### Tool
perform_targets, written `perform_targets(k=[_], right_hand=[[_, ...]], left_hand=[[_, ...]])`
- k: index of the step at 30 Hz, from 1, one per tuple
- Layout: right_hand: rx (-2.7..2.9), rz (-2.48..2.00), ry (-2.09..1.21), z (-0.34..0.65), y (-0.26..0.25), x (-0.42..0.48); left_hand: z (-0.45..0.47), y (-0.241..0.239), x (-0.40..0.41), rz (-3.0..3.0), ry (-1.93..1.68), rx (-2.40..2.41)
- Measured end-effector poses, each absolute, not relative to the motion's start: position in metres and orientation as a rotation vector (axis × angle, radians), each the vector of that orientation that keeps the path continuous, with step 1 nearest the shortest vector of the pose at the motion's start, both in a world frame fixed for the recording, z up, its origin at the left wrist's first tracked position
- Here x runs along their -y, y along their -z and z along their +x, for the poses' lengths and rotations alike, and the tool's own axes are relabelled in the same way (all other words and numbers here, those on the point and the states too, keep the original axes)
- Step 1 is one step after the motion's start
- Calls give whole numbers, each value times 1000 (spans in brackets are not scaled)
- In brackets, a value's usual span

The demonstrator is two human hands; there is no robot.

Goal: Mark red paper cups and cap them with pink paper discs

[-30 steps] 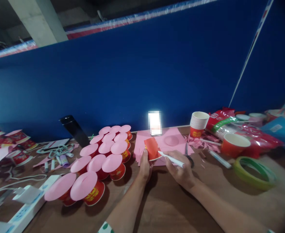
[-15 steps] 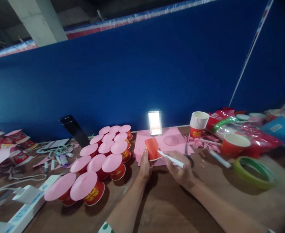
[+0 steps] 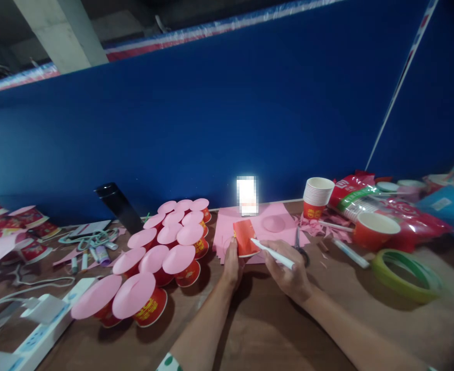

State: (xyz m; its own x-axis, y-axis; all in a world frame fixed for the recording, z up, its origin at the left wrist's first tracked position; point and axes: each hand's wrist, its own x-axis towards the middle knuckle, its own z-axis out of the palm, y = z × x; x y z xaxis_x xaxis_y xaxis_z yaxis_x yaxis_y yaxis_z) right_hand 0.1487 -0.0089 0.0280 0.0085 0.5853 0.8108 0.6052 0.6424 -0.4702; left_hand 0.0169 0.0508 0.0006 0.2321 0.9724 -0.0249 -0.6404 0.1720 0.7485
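Note:
In front of me my left hand [image 3: 232,265] grips a red paper cup [image 3: 245,237] by its left side, the cup lying turned with its wide rim toward me. A white marker pen [image 3: 275,254] is pinched in my right hand [image 3: 290,275], its tip at the cup's right side. Under and behind the cup lie pink paper sheets [image 3: 222,221] in a stack, with a pink paper disc [image 3: 273,223] on top. Scissors [image 3: 300,247] rest just beyond my right hand, partly hidden.
Several red cups topped with pink discs [image 3: 134,295] stand left. A cup stack [image 3: 318,196], a single cup [image 3: 376,229], a plastic bag of cups [image 3: 366,198] and a tape roll [image 3: 385,283] are right. A power strip [image 3: 43,330] and black bottle [image 3: 118,206] are left.
The cup in my left hand has turned slightly and shifted a little to the right. The marker tip stays at its side; the other things have not visibly moved.

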Motion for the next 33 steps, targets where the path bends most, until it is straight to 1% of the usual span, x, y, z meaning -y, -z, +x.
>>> perform_targets(k=[16,33], right_hand=[[1599,-1041,96,149,-25,7],[1616,-1058,105,149,-24,6]], left_hand=[[18,-3,-49,705,-1276,-576],[16,3,-49,805,-1277,-593]])
